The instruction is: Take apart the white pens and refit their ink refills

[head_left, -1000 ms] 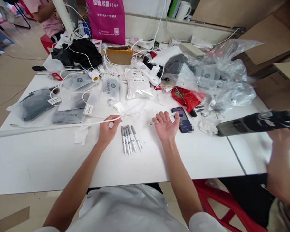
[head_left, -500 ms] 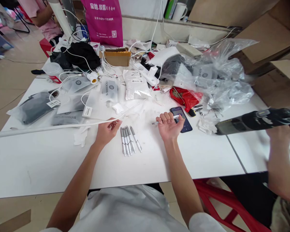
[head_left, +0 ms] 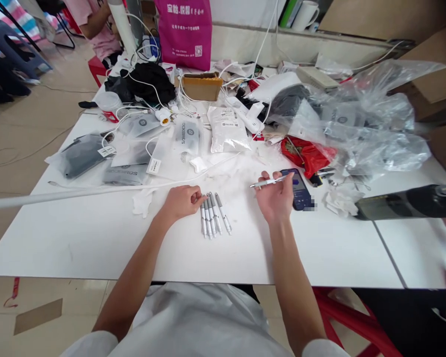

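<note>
My right hand [head_left: 275, 196] is palm up, fingers curled around a white and silver pen [head_left: 263, 183] lying across them. Just behind it, a dark phone [head_left: 301, 191] with a lit screen rests on the table. A bunch of several grey-and-white pens [head_left: 211, 215] lies between my hands, the rightmost slightly apart from the others. My left hand [head_left: 184, 202] is closed, its thumb and forefinger drawn together at the upper end of the leftmost pens. The fingertips cover that spot, so whether they grip a pen is hidden.
A white cable [head_left: 59, 198] crosses the table [head_left: 96, 248] at left. Behind lie packaged pouches [head_left: 124, 171], a white parcel [head_left: 228, 130], a red bag [head_left: 308, 153] and clear plastic [head_left: 386, 134]. At right are crumpled tissue [head_left: 342, 201], a dark cylindrical object [head_left: 405, 204] and another person's blurred arm.
My left hand has moved in to the upper ends of the pens. The pen in my right hand shows more fully as the palm turns up. The view has shifted left.
</note>
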{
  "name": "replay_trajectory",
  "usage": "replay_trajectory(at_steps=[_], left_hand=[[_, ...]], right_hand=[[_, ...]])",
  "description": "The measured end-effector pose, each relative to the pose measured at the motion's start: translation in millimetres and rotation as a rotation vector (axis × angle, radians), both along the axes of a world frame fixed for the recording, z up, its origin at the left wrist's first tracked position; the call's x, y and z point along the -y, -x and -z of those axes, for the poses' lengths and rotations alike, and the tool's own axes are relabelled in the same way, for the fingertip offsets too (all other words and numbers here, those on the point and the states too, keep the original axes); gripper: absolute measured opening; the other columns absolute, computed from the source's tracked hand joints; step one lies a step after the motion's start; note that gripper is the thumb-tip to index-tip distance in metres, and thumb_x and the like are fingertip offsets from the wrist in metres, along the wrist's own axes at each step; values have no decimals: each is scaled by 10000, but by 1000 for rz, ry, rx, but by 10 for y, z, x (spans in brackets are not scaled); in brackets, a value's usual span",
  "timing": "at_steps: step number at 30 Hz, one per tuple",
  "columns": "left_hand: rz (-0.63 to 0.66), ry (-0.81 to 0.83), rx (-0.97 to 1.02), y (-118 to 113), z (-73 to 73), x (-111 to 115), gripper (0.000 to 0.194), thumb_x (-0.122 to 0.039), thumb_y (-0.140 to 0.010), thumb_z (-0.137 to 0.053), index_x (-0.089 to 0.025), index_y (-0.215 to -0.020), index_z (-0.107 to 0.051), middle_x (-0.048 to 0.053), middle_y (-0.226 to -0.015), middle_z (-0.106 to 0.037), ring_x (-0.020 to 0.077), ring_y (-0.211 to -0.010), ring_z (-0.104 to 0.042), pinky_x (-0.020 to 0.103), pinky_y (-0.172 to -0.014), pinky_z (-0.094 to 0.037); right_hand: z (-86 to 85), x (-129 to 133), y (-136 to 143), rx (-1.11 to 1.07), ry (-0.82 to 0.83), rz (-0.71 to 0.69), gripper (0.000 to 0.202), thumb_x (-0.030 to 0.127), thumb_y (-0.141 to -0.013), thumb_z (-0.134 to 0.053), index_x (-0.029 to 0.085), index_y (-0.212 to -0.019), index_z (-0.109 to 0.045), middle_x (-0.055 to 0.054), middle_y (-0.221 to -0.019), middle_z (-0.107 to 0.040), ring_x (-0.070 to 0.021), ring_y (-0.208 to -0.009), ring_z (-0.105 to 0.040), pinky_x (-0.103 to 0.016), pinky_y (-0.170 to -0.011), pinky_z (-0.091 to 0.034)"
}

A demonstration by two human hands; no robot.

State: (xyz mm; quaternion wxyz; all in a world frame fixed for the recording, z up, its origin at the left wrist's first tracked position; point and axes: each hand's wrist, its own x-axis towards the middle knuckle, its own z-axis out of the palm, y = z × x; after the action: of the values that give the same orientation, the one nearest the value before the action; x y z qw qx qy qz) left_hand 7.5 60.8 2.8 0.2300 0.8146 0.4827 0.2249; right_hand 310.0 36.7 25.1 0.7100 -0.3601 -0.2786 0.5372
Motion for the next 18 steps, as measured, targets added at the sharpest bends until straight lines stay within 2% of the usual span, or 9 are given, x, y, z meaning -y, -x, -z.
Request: replay_trajectory(at_steps=[2,4,5,7,8,12,15,18], left_hand=[[-13,45,-54,13,-44,0,309,-488,-968,-696,-245,-781,-663,-8,-630,-648,191,-587,-577,310,-607,-323],[-18,96,-124,20,-95,5,298,-498,-993,-647,-247,-837,-688,-9,-656,-668,197,-611,-600,312,-630,-342],[-18,115,-156,20,-120,9,301,-500,-1008,-617,-247,-865,-698,-7,-673,-680,200,-628,-615,314,-642,-355],[-19,137,-198,15,-160,21,295,-487,-1020,-580,-248,-900,-703,-6,-702,-699,202,-650,-634,318,-661,-372],[-22,140,-212,10,-174,28,287,-478,-1018,-573,-247,-902,-699,-6,-710,-703,202,-651,-637,320,-664,-375],[-38,149,-252,-15,-203,53,268,-475,-1000,-559,-248,-913,-671,-10,-715,-706,204,-645,-634,324,-640,-352],[-54,165,-286,-41,-224,64,257,-477,-981,-566,-245,-943,-669,-5,-697,-700,218,-660,-648,324,-630,-335],[-78,202,-302,-78,-260,69,230,-458,-940,-601,-240,-914,-667,-3,-689,-701,223,-675,-655,326,-642,-348]], right_hand=[[-14,95,18,203,-46,91,379,662,-981,-681,292,-905,-650,-6,-973,-638,-141,-752,-619,-317,-707,-570],[-15,278,32,524,-108,187,271,573,-1003,-702,303,-1014,-727,-27,-1066,-689,-156,-822,-681,-334,-749,-597],[-5,394,38,730,-115,206,220,504,-1016,-710,294,-1056,-760,-54,-1173,-710,-190,-954,-724,-363,-821,-620],[45,639,48,1107,-87,155,209,381,-1040,-693,297,-1211,-781,-95,-1339,-713,-269,-1261,-695,-438,-991,-630],[86,754,53,1234,-94,127,251,341,-1048,-679,300,-1281,-764,-106,-1391,-700,-279,-1303,-686,-461,-1034,-629],[311,1052,73,1473,-131,59,478,267,-1086,-592,318,-1560,-583,-153,-1568,-592,-284,-1346,-692,-486,-1107,-632],[439,1109,95,1577,-117,13,595,279,-1105,-545,340,-1683,-415,-159,-1672,-500,-305,-1424,-652,-496,-1121,-637],[477,1091,124,1701,-139,-6,672,287,-1106,-544,313,-1733,-302,-183,-1714,-457,-345,-1466,-618,-534,-1124,-628]])
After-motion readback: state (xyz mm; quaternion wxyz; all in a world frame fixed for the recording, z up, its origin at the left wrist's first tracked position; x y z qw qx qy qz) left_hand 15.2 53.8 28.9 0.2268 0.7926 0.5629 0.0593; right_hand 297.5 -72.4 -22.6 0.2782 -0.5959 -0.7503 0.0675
